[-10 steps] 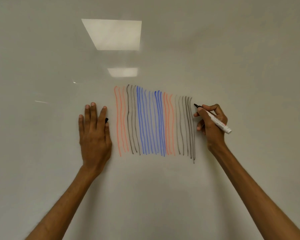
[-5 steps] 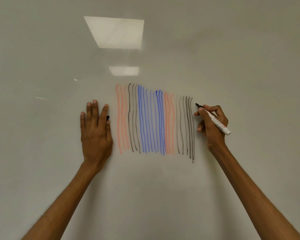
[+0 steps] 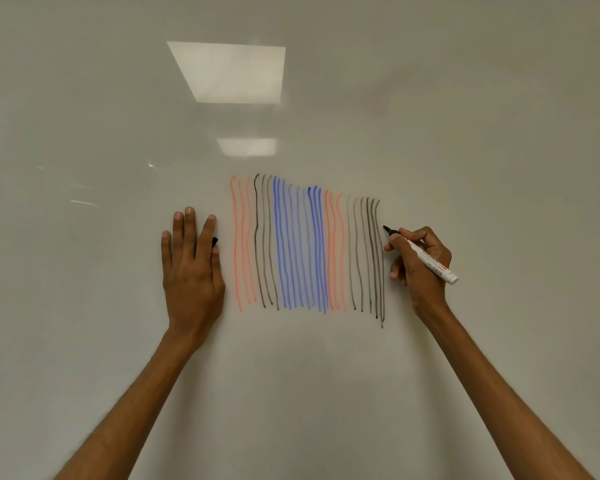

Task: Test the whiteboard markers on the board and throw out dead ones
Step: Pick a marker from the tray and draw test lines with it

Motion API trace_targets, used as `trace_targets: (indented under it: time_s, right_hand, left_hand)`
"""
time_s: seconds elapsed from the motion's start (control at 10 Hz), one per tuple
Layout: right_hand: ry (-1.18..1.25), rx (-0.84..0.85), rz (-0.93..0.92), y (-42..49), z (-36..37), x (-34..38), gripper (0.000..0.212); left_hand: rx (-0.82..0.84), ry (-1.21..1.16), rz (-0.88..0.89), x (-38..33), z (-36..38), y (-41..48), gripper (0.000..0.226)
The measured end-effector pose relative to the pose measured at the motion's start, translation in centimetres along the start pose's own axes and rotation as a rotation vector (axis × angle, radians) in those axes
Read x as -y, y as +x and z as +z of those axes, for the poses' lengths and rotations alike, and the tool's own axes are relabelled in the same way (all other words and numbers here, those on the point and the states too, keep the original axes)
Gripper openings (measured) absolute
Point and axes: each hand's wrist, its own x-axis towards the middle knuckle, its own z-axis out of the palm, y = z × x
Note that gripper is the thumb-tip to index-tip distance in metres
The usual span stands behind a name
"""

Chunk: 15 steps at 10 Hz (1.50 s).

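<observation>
My right hand (image 3: 426, 282) grips a white whiteboard marker (image 3: 430, 262) like a pen. Its uncapped black tip rests on the whiteboard (image 3: 319, 382), just right of the last grey stroke. A block of vertical test strokes (image 3: 305, 247) fills the middle of the board: orange, black-grey, blue, orange, then several faint grey ones. My left hand (image 3: 191, 271) lies flat on the board left of the strokes. A small black cap (image 3: 214, 241) is pinched between its thumb and index finger, mostly hidden.
Two ceiling lights reflect in the glossy board above the strokes, the larger one (image 3: 232, 72) over the smaller (image 3: 246, 147). Bare board surrounds both hands; no board edge, tray or bin is in view.
The marker tip has slipped a little downward beside the last grey stroke. My left hand stays flat in the same spot.
</observation>
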Motion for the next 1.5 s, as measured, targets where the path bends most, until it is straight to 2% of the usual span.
trace_targets:
  time_s: [0.3, 1.1, 1.5]
  right_hand:
    - [0.02, 0.033, 0.012, -2.5, -1.2, -1.6, 0.026]
    - [0.021, -0.003, 0.155, -7.6, -3.6, -3.9, 0.034]
    - [-0.212, 0.082, 0.153, -7.4, -4.8, -3.4, 0.03]
  left_hand:
    - [0.007, -0.015, -0.017, -0.2, -0.1, -0.2, 0.048]
    - [-0.013, -0.025, -0.027, -0.3, -0.1, -0.5, 0.047]
    - [0.021, -0.027, -0.032, -0.3, -0.2, -0.7, 0.049]
